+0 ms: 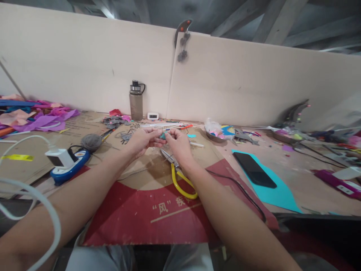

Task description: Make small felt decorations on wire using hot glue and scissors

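Observation:
Both hands meet above the cardboard in the middle of the table. A small teal piece (163, 136) is pinched between them; it is too small to tell whether it is paper, felt or a bead. My left hand (146, 141) has its thumb and fingertips closed at the left side of the piece. From the right, my right hand (177, 145) grips it with thumb and forefinger. Scissors with yellow handles (180, 185) lie partly under my right wrist, blades towards the hands. A red and brown cardboard sheet (132, 214) lies beneath.
A ball of grey yarn (91, 141) and a blue power strip (69, 167) lie to the left. A phone (254, 169) rests on a turquoise sheet (282, 195) at right. A bottle (136, 103) and small clock (152, 116) stand by the back board. A bowl (216, 137) holds scraps.

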Tool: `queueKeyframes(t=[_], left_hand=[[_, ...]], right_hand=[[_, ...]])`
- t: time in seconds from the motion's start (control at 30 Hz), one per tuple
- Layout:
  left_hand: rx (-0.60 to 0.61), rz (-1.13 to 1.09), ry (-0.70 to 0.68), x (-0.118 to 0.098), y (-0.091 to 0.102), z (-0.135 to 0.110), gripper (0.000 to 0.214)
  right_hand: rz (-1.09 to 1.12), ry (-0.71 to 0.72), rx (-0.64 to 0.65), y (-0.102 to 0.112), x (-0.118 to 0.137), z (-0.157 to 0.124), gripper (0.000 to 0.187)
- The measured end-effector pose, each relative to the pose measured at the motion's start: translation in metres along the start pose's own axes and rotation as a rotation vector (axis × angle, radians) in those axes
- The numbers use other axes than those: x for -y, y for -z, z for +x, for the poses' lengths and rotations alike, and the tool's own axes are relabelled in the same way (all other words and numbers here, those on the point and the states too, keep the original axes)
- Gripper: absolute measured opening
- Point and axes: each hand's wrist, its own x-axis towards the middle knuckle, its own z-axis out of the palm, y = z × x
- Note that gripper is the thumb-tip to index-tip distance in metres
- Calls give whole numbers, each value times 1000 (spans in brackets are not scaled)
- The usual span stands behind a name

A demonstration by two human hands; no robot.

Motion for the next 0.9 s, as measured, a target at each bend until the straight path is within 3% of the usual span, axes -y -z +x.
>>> queueKeyframes(t=[0.33, 0.43, 0.53, 0.9], left_hand=[[-106, 123, -108, 5, 1, 2, 14], [-182, 93, -100, 2, 4, 4, 12], [-272, 29, -124, -3, 10, 7, 8], [-530, -347, -360, -31, 58, 20, 4]], right_hand=[[-26, 65, 18, -4, -3, -3, 21], [-21, 61, 29, -5, -7, -3, 27], [-64, 83, 64, -6, -8, -5, 18], [-314, 464, 674, -16, 10, -36, 22]])
